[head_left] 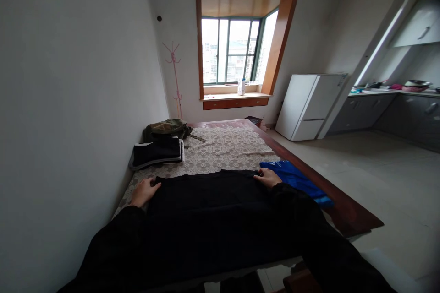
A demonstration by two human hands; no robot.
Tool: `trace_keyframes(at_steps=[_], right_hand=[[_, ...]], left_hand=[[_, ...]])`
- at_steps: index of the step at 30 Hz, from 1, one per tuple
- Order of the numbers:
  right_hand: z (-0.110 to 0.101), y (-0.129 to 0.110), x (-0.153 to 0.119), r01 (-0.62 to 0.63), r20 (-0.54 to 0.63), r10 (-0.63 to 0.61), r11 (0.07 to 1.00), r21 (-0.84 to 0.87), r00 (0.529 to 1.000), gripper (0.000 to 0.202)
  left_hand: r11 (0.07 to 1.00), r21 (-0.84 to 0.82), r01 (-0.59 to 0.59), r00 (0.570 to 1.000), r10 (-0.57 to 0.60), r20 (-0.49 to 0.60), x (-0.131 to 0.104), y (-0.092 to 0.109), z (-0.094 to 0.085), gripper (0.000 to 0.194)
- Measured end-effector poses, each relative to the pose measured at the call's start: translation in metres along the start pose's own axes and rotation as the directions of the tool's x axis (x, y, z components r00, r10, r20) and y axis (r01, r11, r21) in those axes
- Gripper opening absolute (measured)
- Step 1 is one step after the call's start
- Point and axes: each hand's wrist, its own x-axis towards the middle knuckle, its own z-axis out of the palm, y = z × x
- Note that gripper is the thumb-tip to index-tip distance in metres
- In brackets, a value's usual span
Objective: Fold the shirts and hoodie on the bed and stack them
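Observation:
A black garment (209, 210) lies spread out in front of me on the patterned tablecloth (227, 144); whether it is a top or trousers I cannot tell. At its far left corner my left hand (145, 192) pinches the edge. My right hand (270, 177) grips the far right corner between thumb and fingers. Just beyond the right hand, and partly behind my sleeve, a folded blue garment (299, 181) with white marks lies near the table's right side. Black sleeves cover both my arms and blend into the dark cloth.
To the left, against the wall, sit folded black-and-grey clothes (158, 152) and a green-brown backpack (167, 128). The brown table edge (350, 210) runs along the right. Farther off stand a pink coat rack (176, 73), a white fridge (311, 107) and a window.

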Motion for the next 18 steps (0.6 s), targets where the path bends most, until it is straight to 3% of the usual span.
trace_keyframes(at_steps=[4,8,11,13,15,18], right_hand=[[-0.003,-0.004,-0.001,0.041,-0.060,-0.030,0.979,0.199,0.998,0.023],[-0.028,-0.009,-0.023,0.113,-0.065,-0.094,0.887,0.449,0.993,0.033],[-0.058,-0.010,-0.062,0.136,-0.055,-0.150,0.602,0.787,0.987,0.035],[-0.079,-0.011,-0.098,0.114,-0.055,-0.157,0.392,0.913,0.986,0.037],[-0.097,-0.010,-0.141,0.077,-0.026,-0.161,0.320,0.944,0.987,0.037],[-0.115,-0.003,-0.212,-0.020,0.080,-0.151,0.366,0.931,0.985,0.032]], left_hand=[[0.972,-0.236,-0.003,0.999,-0.007,-0.039,0.001,0.006,-0.003,0.033],[0.895,-0.444,-0.041,0.996,0.001,-0.090,-0.026,0.020,-0.023,0.045],[0.808,-0.586,-0.058,0.993,-0.015,-0.119,-0.073,0.035,-0.050,0.050],[0.646,-0.762,-0.039,0.982,-0.115,-0.147,-0.114,0.044,-0.070,0.051],[0.519,-0.854,-0.024,0.974,-0.179,-0.137,-0.158,0.044,-0.086,0.051],[0.504,-0.862,-0.041,0.945,-0.260,-0.197,-0.220,0.019,-0.104,0.048]])
